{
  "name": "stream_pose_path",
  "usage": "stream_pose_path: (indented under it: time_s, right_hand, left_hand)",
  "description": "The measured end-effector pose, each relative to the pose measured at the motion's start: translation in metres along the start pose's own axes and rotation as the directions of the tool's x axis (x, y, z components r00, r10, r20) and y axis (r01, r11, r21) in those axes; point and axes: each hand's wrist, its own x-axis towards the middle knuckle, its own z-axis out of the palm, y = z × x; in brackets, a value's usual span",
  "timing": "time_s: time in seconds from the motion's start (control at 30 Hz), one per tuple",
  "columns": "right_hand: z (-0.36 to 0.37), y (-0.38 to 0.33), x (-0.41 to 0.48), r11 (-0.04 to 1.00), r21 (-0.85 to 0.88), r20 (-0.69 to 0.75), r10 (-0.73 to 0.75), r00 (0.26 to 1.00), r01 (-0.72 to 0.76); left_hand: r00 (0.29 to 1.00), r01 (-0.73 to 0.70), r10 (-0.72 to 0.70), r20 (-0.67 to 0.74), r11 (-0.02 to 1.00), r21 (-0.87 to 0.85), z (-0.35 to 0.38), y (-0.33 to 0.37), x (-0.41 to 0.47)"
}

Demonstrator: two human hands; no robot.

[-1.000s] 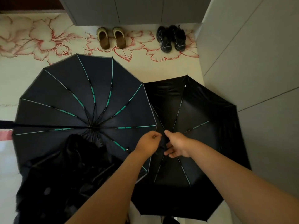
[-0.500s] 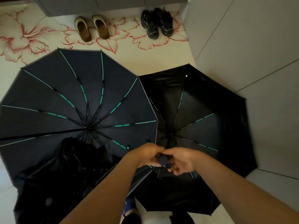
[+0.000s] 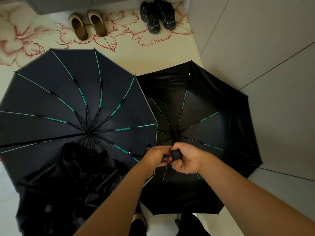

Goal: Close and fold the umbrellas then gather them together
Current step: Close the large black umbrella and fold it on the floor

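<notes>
Two open umbrellas lie upside down on the floor, insides facing me. The big navy umbrella [image 3: 64, 103] with teal ribs fills the left. The black umbrella [image 3: 209, 103] sits on the right, against the wall. Its dark handle [image 3: 175, 155] sticks up between my hands. My right hand [image 3: 186, 159] is wrapped around that handle. My left hand [image 3: 157, 155] grips it from the left side, fingers curled. A crumpled black umbrella [image 3: 68, 188], partly collapsed, lies at the lower left over the navy canopy.
A grey wall [image 3: 265, 57] runs down the right, touching the black canopy. Tan slippers [image 3: 87, 24] and black shoes [image 3: 157, 16] stand at the far edge on the floral floor [image 3: 22, 36]. My feet [image 3: 139, 223] show below the canopies.
Both hands have drawn the black umbrella's handle toward me and closed more tightly on it. The view has tipped down and the canopies look nearer.
</notes>
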Motion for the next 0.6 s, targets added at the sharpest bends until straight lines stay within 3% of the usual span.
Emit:
stream_pose_path:
  time_s: [0.2, 0.3, 0.43, 0.6]
  right_hand:
    - [0.004, -0.018, -0.027, 0.998, -0.058, -0.177, -0.036, 0.984, 0.027]
    - [0.015, -0.027, -0.034, 0.998, -0.035, -0.187, -0.058, 0.981, 0.052]
    - [0.022, -0.018, -0.03, 0.975, -0.223, -0.22, -0.072, 0.973, 0.022]
    - [0.024, -0.016, -0.037, 0.955, -0.294, -0.23, -0.115, 0.966, 0.043]
  left_hand:
    - [0.995, -0.099, 0.099, -0.011, 0.993, -0.059, 0.022, 0.012, -0.015]
    - [0.986, -0.16, 0.156, -0.066, 0.985, -0.069, 0.022, 0.023, -0.014]
    - [0.991, -0.124, 0.123, -0.047, 0.992, -0.037, 0.015, 0.023, -0.015]
    - [0.995, -0.103, 0.103, -0.009, 0.991, -0.082, 0.001, 0.018, -0.019]
